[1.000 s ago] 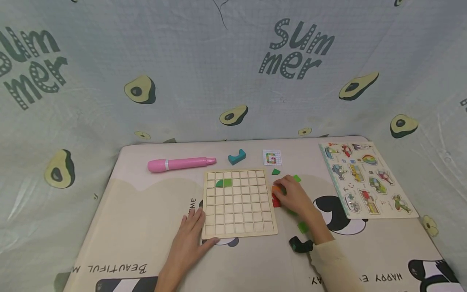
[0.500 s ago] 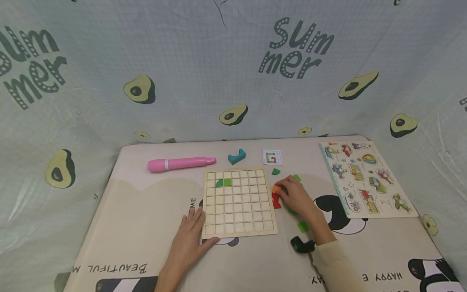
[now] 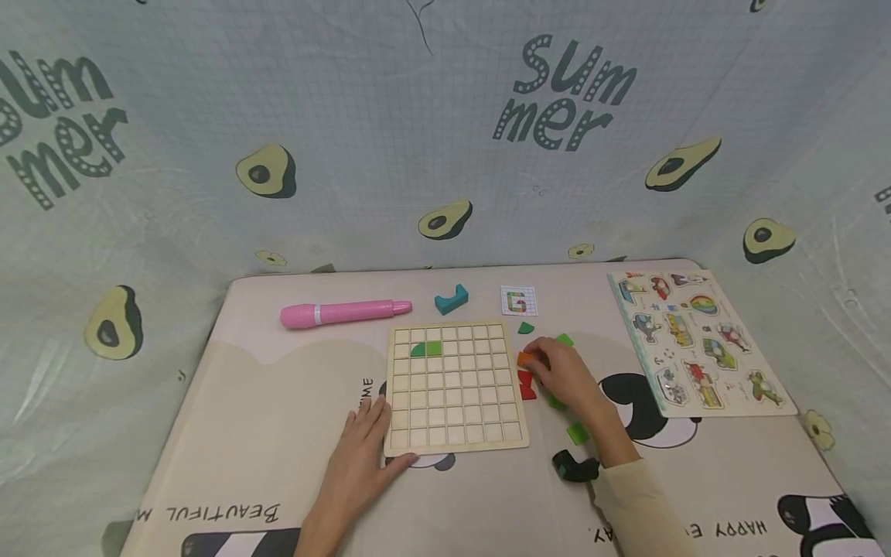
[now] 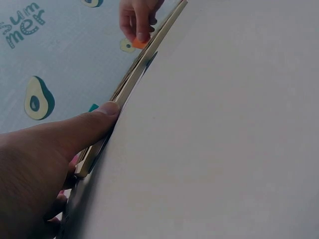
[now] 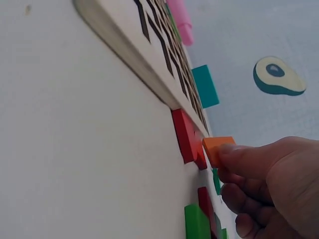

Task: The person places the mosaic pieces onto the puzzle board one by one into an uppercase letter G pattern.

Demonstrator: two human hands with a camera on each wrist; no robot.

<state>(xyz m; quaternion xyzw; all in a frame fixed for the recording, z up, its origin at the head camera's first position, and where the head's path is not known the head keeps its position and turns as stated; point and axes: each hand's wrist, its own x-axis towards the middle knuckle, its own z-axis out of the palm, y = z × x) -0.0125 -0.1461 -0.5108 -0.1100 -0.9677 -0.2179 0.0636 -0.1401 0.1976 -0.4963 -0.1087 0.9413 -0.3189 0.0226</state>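
Beyond orange piece (image 3: 524,359), head view only: card (image 3: 518,301)

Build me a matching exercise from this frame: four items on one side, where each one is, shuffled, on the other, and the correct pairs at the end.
Column one
1. Orange piece
2. Pink stick
3. Left hand
4. G card

Column two
A. Touching the board at its near left corner
B. Beyond the board, right of the teal block
C. Pinched by the right hand
D. On the table, left of the teal block

Pairs: 1-C, 2-D, 3-A, 4-B
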